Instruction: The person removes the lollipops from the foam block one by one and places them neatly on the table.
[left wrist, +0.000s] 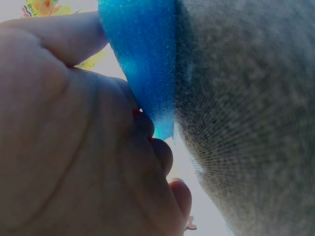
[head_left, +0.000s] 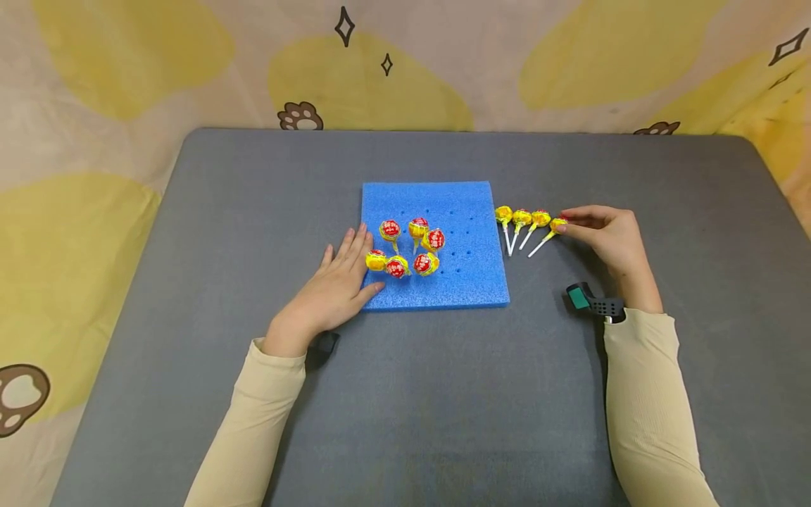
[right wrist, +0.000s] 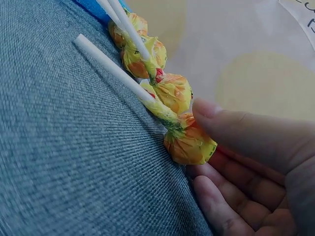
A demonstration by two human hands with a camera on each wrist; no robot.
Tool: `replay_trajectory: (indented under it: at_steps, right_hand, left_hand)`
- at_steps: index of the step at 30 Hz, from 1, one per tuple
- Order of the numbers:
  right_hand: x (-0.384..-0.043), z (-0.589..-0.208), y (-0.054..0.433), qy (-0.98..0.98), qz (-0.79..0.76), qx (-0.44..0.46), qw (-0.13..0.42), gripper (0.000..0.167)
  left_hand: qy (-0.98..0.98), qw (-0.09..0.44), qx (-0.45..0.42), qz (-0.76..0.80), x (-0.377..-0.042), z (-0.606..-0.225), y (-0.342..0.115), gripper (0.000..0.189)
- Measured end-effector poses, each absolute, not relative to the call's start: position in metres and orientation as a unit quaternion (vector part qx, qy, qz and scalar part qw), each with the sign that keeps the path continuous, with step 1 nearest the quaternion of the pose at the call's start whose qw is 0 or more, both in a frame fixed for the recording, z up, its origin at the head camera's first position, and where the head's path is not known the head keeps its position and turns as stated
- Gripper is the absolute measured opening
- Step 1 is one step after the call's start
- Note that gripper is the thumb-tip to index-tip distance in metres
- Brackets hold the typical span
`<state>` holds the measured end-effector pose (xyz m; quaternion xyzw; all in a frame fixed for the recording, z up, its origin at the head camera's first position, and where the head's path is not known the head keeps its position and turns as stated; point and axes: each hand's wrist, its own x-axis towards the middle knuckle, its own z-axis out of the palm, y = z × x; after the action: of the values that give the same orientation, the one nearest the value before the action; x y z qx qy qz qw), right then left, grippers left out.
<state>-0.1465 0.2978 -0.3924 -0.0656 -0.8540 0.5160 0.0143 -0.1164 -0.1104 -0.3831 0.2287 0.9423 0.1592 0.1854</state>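
A blue foam board (head_left: 475, 282) with rows of small holes lies on the grey table. Several lollipops (head_left: 426, 264) in yellow and red wrappers stand in its left half, heads up. My left hand (head_left: 332, 282) rests along the board's left edge with fingers extended; the left wrist view shows the fingertips beside the blue foam (left wrist: 142, 54). To the right of the board, my right hand (head_left: 611, 236) pinches the head of a yellow lollipop (right wrist: 189, 142) between thumb and fingers. Its white stick points away from the hand, toward the board side.
Three more lollipops (head_left: 522, 218) lie in a row between the board and my right hand, their sticks toward the near side. A dark wrist strap with a green-faced device (head_left: 579, 297) is on the right wrist. Behind the grey table (head_left: 443, 394) hangs a patterned cloth (head_left: 431, 84).
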Motion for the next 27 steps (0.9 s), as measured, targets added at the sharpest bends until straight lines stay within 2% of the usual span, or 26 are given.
replay_trajectory:
  at_steps: [9, 18, 27]
  right_hand:
    - [-0.145, -0.39, 0.299, -0.842, 0.536, -0.064, 0.014, 0.04]
    - [-0.143, -0.381, 0.295, -0.774, 0.627, -0.064, 0.052, 0.034]
    - [-0.144, -0.364, 0.27, -0.739, 0.67, 0.003, 0.065, 0.029]
  left_hand:
    - [0.942, 0.183, 0.231, 0.162, -0.116, -0.382, -0.111, 0.08]
    - [0.941, 0.185, 0.234, 0.162, -0.115, -0.381, -0.112, 0.08]
    - [0.941, 0.184, 0.235, 0.16, -0.115, -0.38, -0.112, 0.08]
